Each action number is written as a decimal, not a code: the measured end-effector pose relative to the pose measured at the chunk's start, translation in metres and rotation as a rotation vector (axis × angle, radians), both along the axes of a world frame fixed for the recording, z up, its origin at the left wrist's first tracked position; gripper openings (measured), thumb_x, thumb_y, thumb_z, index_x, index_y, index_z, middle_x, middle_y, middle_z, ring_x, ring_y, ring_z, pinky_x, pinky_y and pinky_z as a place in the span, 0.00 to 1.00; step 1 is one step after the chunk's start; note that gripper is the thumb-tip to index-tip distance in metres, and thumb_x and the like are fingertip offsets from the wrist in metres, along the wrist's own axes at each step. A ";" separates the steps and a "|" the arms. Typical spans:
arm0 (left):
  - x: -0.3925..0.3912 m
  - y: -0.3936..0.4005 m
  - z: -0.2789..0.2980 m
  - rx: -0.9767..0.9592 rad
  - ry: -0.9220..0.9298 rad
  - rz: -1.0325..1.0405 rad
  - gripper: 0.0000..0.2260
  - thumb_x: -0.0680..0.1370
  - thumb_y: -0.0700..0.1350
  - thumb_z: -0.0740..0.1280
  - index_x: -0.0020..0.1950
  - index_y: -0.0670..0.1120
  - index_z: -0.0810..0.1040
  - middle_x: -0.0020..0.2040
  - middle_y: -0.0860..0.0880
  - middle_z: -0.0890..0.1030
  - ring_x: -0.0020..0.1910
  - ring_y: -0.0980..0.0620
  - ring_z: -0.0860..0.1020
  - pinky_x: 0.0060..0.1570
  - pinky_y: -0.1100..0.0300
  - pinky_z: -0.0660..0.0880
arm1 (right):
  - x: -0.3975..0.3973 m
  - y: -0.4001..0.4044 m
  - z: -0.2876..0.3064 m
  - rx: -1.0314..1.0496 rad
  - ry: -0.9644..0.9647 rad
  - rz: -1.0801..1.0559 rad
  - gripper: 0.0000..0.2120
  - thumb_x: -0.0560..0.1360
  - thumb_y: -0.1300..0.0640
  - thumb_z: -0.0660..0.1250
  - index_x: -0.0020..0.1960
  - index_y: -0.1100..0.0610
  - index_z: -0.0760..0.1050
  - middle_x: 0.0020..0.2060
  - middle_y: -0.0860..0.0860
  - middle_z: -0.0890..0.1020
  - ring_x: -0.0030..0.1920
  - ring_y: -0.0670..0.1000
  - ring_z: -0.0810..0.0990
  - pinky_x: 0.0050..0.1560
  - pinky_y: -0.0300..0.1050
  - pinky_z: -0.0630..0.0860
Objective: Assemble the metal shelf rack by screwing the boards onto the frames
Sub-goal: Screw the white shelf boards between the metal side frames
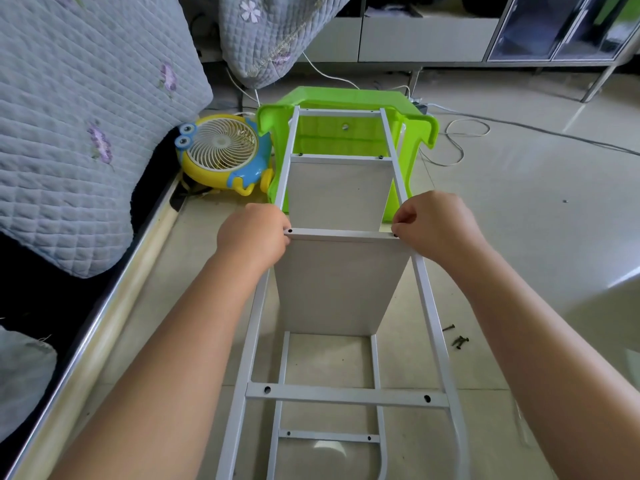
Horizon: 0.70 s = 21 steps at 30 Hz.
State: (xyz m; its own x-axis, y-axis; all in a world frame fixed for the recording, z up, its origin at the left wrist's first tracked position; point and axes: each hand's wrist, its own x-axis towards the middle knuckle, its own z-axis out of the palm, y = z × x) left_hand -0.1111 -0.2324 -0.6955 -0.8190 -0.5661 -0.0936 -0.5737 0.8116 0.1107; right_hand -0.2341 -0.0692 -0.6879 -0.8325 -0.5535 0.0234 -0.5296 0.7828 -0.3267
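A white metal frame (346, 398) lies lengthwise on the floor, its far end resting on a green plastic stool (420, 128). A pale grey board (337, 289) stands under the frame's middle crossbar (341, 233); a second board (337, 192) sits farther off. My left hand (254, 233) pinches at the crossbar's left end, where a dark screw head shows. At the crossbar's right end, beside another dark screw, my right hand (431, 225) pinches with curled fingers. Whether the fingers hold the screws or the bar, I cannot tell. Loose dark screws (457, 337) lie on the floor to the right.
A sofa under a quilted grey cover (79, 133) runs along the left, its metal edge close to the frame. A yellow and blue cartoon desk fan (223, 154) stands beside the stool. White and black cables (464, 140) trail over the tiled floor behind the stool.
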 end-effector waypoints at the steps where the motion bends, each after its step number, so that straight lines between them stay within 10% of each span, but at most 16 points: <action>1: 0.000 0.000 0.001 0.000 -0.014 -0.010 0.08 0.78 0.44 0.63 0.46 0.40 0.77 0.33 0.46 0.66 0.43 0.44 0.71 0.37 0.57 0.66 | 0.001 0.000 0.000 0.011 0.002 0.007 0.10 0.73 0.62 0.62 0.47 0.54 0.81 0.45 0.52 0.81 0.45 0.53 0.75 0.31 0.39 0.65; 10: 0.002 0.007 -0.003 -0.044 -0.035 0.060 0.07 0.77 0.41 0.63 0.51 0.41 0.78 0.51 0.41 0.77 0.52 0.41 0.75 0.42 0.54 0.70 | 0.005 0.013 0.006 0.159 0.142 0.204 0.09 0.75 0.57 0.62 0.49 0.54 0.80 0.47 0.52 0.81 0.50 0.55 0.76 0.41 0.42 0.70; 21: 0.001 0.014 -0.021 0.049 0.123 -0.217 0.10 0.80 0.45 0.58 0.57 0.45 0.77 0.75 0.45 0.59 0.75 0.48 0.52 0.70 0.56 0.51 | 0.005 0.018 0.006 0.076 0.078 0.411 0.12 0.76 0.64 0.61 0.54 0.58 0.81 0.52 0.52 0.82 0.56 0.52 0.77 0.53 0.35 0.66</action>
